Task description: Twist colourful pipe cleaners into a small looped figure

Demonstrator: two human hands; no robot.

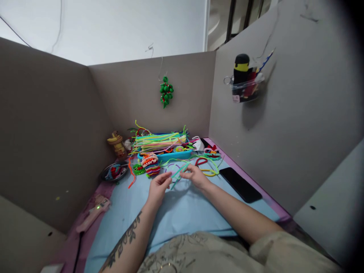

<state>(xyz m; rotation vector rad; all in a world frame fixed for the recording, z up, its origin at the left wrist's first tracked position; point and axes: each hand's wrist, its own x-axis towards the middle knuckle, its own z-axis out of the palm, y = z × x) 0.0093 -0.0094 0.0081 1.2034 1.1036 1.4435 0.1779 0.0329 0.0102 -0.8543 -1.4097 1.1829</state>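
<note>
Over the middle of the blue-covered table, a teal pipe cleaner (181, 170) runs slantwise between my two hands. My right hand (196, 176) is closed, pinching it between thumb and fingertips. On its left, my left hand (159, 186) is also closed, thumb against the fingers, at the lower stretch of the pipe cleaner. Just beyond the hands lie a purple loop, a red loop (201, 161) and a yellow loop (209, 173) of pipe cleaner. A striped, coiled pipe-cleaner piece (151, 167) stands left of them.
A blue tray (176, 155) heaped with pipe cleaners is at the back. A black phone (240, 184) lies at the right, a pink glue gun (95, 214) at the left. A dark bowl (104, 175) and brown cup (117, 146) stand back left. Grey panels surround the table.
</note>
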